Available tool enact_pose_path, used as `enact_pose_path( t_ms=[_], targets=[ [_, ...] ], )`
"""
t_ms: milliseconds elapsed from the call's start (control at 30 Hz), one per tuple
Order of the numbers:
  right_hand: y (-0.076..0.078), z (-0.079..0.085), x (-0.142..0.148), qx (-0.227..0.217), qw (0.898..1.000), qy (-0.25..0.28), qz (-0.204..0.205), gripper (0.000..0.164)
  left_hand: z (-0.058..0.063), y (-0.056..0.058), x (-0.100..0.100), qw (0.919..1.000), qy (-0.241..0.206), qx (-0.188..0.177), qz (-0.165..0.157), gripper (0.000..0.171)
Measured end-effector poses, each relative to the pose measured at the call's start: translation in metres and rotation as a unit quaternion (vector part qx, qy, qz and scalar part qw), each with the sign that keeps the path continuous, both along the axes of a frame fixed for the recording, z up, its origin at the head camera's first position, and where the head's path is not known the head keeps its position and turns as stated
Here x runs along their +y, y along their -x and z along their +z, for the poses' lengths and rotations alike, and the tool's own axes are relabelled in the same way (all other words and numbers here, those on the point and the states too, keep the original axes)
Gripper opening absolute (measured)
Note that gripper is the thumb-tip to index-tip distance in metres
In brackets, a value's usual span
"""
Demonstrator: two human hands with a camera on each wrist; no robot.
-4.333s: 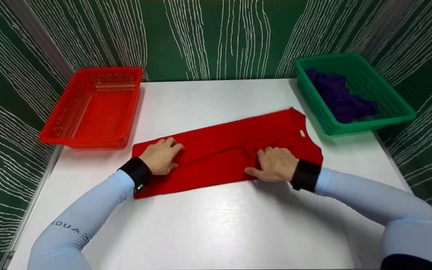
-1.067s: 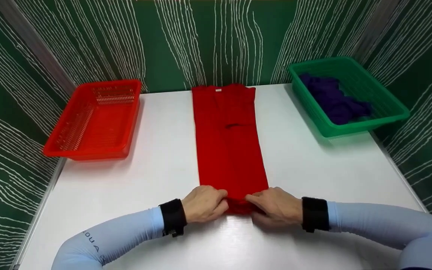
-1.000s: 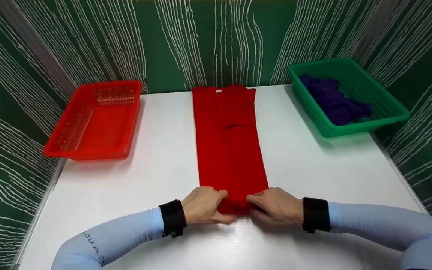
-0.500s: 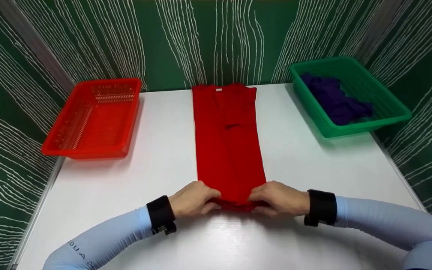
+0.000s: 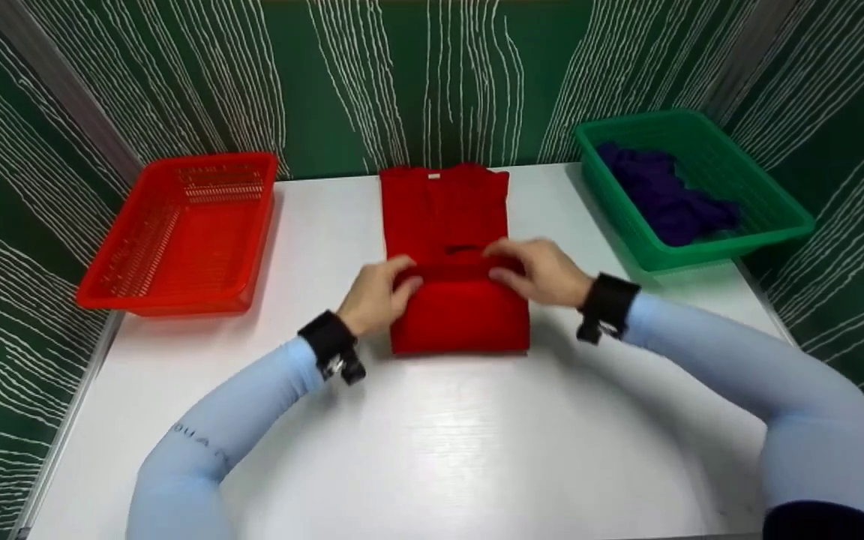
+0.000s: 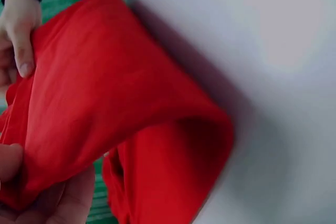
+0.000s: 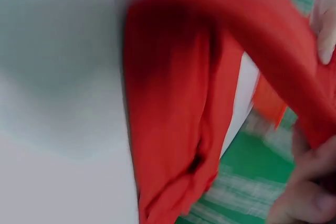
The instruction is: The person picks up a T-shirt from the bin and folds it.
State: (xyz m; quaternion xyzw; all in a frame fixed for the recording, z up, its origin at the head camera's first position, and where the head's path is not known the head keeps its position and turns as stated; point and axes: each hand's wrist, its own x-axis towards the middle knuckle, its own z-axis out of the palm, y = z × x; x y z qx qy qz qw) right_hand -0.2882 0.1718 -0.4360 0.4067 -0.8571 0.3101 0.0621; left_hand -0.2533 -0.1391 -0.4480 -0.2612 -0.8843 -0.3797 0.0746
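Observation:
A red shirt [image 5: 462, 319] lies lengthwise on the white table, its collar and pale label toward the back wall. Its near end is lifted and bent back over the rest, making a raised loop that shows in both wrist views. My left hand [image 5: 379, 294] pinches the left corner of that lifted end between thumb and fingers. At the right corner, my right hand [image 5: 544, 271] pinches the same edge. In the left wrist view the shirt [image 6: 121, 87] arches between both hands, and my left fingertips are partly under the cloth.
A red plastic basket [image 5: 252, 281] stands at the back left with nothing seen inside. At the back right, a green basket [image 5: 732, 251] holds crumpled purple cloth [image 5: 668, 199]. Green walls with white lines border the white table [image 5: 447, 450].
Earlier the shirt lay crosswise, then lengthwise with its near end under my hands. Since half a second ago, both hands have carried that end up and away, folding it over the shirt.

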Motion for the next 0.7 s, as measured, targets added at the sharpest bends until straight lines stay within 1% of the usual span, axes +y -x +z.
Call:
enact_pose_path(
  t_ms=[100, 167, 233, 300, 400, 467, 533, 567, 633, 667, 700],
  targets=[
    [0.034, 0.0, -0.008, -0.003, 0.999, 0.002, -0.046, 0.028, 0.001, 0.032, 0.001, 0.9987, 0.006, -0.022, 0.045, 0.028],
    [0.053, -0.002, -0.014, -0.013, 0.997, -0.005, -0.071, 0.028, -0.001, 0.05, 0.002, 0.996, 0.026, -0.046, 0.072, 0.035],
    [0.069, -0.007, -0.019, -0.029, 0.995, -0.018, -0.094, 0.027, -0.006, 0.065, 0.002, 0.9916, 0.049, -0.075, 0.093, 0.04],
    [0.081, -0.013, -0.024, -0.051, 0.992, -0.032, -0.114, 0.027, -0.013, 0.078, 0.002, 0.9862, 0.076, -0.099, 0.109, 0.044],
    [0.093, -0.024, -0.028, -0.085, 0.984, -0.06, -0.145, 0.028, -0.022, 0.092, 0.003, 0.9762, 0.118, -0.136, 0.121, 0.045],
    [0.097, -0.03, -0.031, -0.1, 0.978, -0.082, -0.165, 0.029, -0.027, 0.098, 0.003, 0.9677, 0.153, -0.153, 0.129, 0.043],
    [0.097, -0.034, -0.034, -0.094, 0.973, -0.106, -0.183, 0.029, -0.03, 0.1, 0.004, 0.96, 0.187, -0.153, 0.141, 0.038],
    [0.095, -0.035, -0.036, -0.081, 0.972, -0.119, -0.188, 0.028, -0.031, 0.099, 0.005, 0.9574, 0.205, -0.141, 0.146, 0.036],
    [0.089, -0.036, -0.041, -0.039, 0.972, -0.142, -0.185, 0.028, -0.03, 0.095, 0.009, 0.9555, 0.234, -0.102, 0.147, 0.038],
    [0.084, -0.037, -0.043, -0.015, 0.973, -0.151, -0.174, 0.028, -0.03, 0.092, 0.012, 0.9552, 0.248, -0.082, 0.139, 0.045],
    [0.079, -0.038, -0.046, 0.007, 0.974, -0.161, -0.157, 0.031, -0.03, 0.088, 0.015, 0.954, 0.266, -0.06, 0.124, 0.054]
  ],
)
